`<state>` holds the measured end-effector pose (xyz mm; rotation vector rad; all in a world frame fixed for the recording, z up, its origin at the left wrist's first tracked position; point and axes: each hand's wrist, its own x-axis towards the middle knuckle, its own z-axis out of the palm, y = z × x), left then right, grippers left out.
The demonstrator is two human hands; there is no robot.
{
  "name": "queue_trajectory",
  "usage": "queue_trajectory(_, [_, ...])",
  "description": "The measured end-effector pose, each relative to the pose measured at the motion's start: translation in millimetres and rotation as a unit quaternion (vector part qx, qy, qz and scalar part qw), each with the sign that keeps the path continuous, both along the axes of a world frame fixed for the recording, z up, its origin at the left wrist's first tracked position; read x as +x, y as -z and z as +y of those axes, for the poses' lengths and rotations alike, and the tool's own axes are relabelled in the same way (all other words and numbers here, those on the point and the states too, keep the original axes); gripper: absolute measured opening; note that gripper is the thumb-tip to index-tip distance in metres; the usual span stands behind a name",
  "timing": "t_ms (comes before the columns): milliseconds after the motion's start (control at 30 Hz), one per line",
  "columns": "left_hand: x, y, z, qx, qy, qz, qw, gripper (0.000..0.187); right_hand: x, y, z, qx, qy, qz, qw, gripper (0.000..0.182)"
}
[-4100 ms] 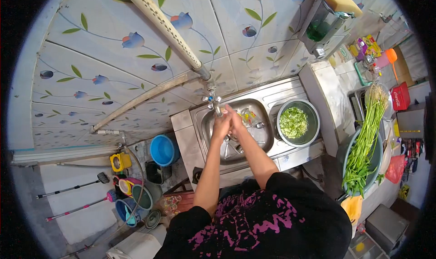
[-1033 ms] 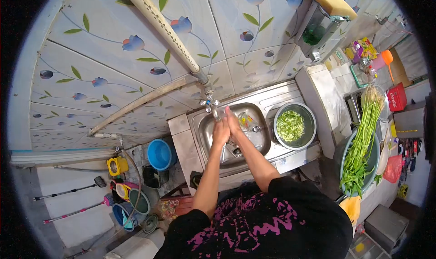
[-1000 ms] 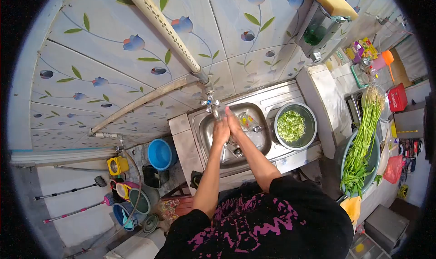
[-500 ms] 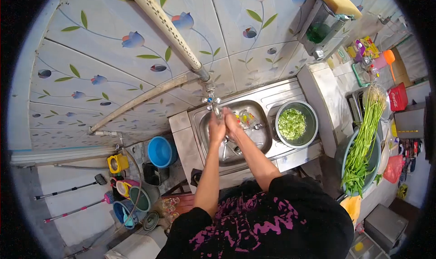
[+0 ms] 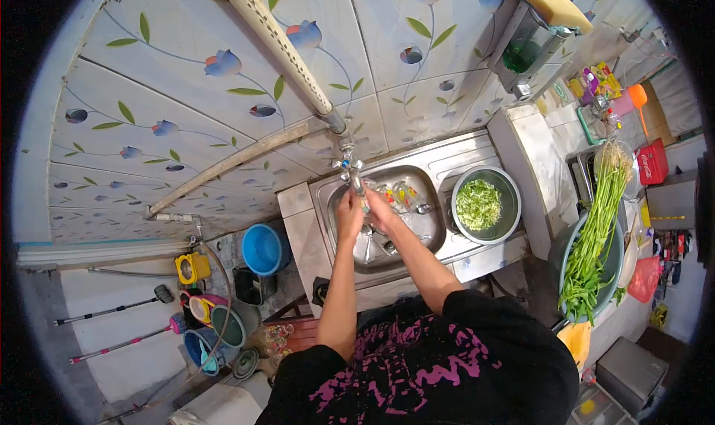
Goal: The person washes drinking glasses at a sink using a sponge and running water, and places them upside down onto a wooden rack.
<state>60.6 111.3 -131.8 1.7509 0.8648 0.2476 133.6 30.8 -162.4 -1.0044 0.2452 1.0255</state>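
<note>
My left hand (image 5: pixel 348 216) and my right hand (image 5: pixel 381 210) are close together over the sink (image 5: pixel 328 235), directly under the tap (image 5: pixel 357 185). The fingers look stretched and slightly cupped, with no object visible in them. The tap spout covers part of the fingertips. Below and beside my hands in the basin lie a spoon (image 5: pixel 368 233), a metal piece (image 5: pixel 423 208) and clear glasses (image 5: pixel 402 194) with coloured marks.
A grey basin of chopped greens (image 5: pixel 479 204) stands on the drainboard at the right. Farther right, long leafy stalks (image 5: pixel 596 235) rest across a larger basin. A blue bucket (image 5: pixel 262 248) is left of the sink. A soap dispenser (image 5: pixel 525 49) hangs on the wall.
Both hands have shifted slightly beneath the spout. They were blurred and rubbing together before and look steadier now, a little farther apart at the wrists.
</note>
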Motion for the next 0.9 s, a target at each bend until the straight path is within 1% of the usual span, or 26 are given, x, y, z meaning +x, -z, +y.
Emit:
queue_trajectory(33, [-2.0, 0.4, 5.6, 0.081, 0.048, 0.039, 0.995, 0.050, 2.2, -1.6, -9.9, -0.032, -0.036, -0.045, 0.998, 0.063])
queue_trajectory(67, [-3.6, -9.6, 10.5, 0.082, 0.047, 0.039, 0.995, 0.050, 4.2, -4.9, -19.1, -0.063, -0.072, -0.090, 0.991, 0.061])
queue_trajectory(100, [-3.4, -33.8, 12.9, 0.036, -0.014, -0.028, 0.999, 0.046, 4.4, -11.6, -24.1, -0.094, -0.108, -0.133, 0.981, 0.060])
queue_trajectory(133, [-2.0, -57.8, 12.3, -0.011, -0.074, -0.094, 0.993, 0.042, 3.1, -18.3, -26.8, -0.094, -0.108, -0.132, 0.981, 0.060])
queue_trajectory(167, [2.2, -92.2, 6.2, -0.012, -0.075, -0.094, 0.993, 0.042, 2.4, -31.8, -30.3, -0.091, -0.097, -0.162, 0.978, 0.059])
queue_trajectory(200, [6.4, -131.8, -2.0, 0.008, -0.061, -0.178, 0.982, 0.036, 0.3, -45.9, -33.7, -0.088, -0.088, -0.191, 0.974, 0.059])
queue_trajectory(233, [9.7, -155.9, -5.8, 0.028, -0.048, -0.260, 0.964, 0.031, -2.0, -52.2, -34.9, -0.083, -0.079, -0.221, 0.969, 0.060])
queue_trajectory(267, [11.9, -163.5, -3.8, 0.029, -0.050, -0.260, 0.964, 0.031, -3.8, -50.5, -34.3, -0.082, -0.081, -0.220, 0.969, 0.060])
queue_trajectory(367, [18.9, -176.8, 5.3, 0.191, 0.061, -0.210, 0.957, 0.031, -4.3, -43.2, -33.1, -0.024, -0.053, -0.219, 0.974, 0.068])
queue_trajectory(533, [21.2, -180.5, 5.0, 0.225, 0.109, -0.226, 0.941, 0.032, -4.4, -34.9, -36.3, -0.012, -0.044, -0.209, 0.977, 0.069])
queue_trajectory(633, [23.4, -184.9, 2.8, 0.209, 0.108, -0.222, 0.946, 0.029, -4.0, -38.3, -36.6, 0.000, -0.029, -0.264, 0.964, 0.069])
queue_trajectory(667, [23.5, -184.8, 4.4, 0.209, 0.108, -0.222, 0.946, 0.029, -4.8, -39.8, -36.2, 0.000, -0.030, -0.265, 0.964, 0.069])
queue_trajectory(767, [24.6, -185.3, 12.1, 0.308, 0.161, -0.219, 0.912, 0.027, -4.8, -41.4, -35.6, 0.022, -0.043, -0.270, 0.962, 0.071])
queue_trajectory(800, [23.7, -184.8, 13.0, 0.308, 0.161, -0.218, 0.912, 0.027, -5.0, -41.6, -35.7, 0.022, -0.043, -0.270, 0.962, 0.071])
queue_trajectory(900, [22.2, -187.0, 13.7, 0.229, 0.177, -0.201, 0.936, 0.027, -4.4, -46.2, -35.8, 0.007, -0.038, -0.276, 0.960, 0.071])
